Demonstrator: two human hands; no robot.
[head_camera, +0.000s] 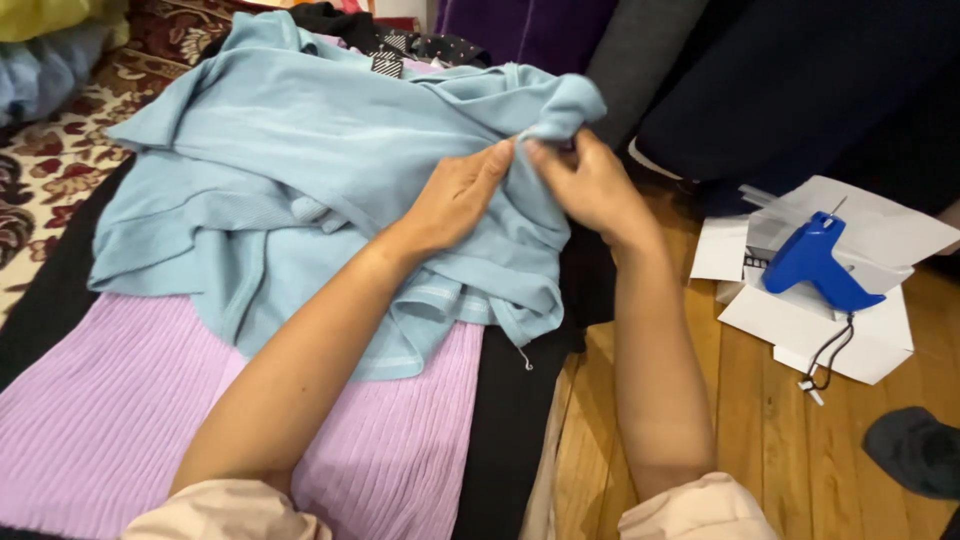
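A light blue garment (300, 170) lies crumpled across the pile in front of me. My left hand (458, 195) and my right hand (590, 185) meet at its upper right corner, both pinching a bunched fold of the blue fabric (560, 110) between fingers and thumbs. Under it lies a ribbed lilac garment (110, 410), and black cloth (510, 420) shows beneath both. A small white tag fastener (524, 358) dangles from the blue garment's lower edge.
A blue tagging gun (815, 265) rests on white papers (860, 340) on the wooden floor (740, 430) to the right. Dark garments (780, 80) hang behind it. A patterned rug (50, 170) lies at left. A dark cloth (915, 450) sits at lower right.
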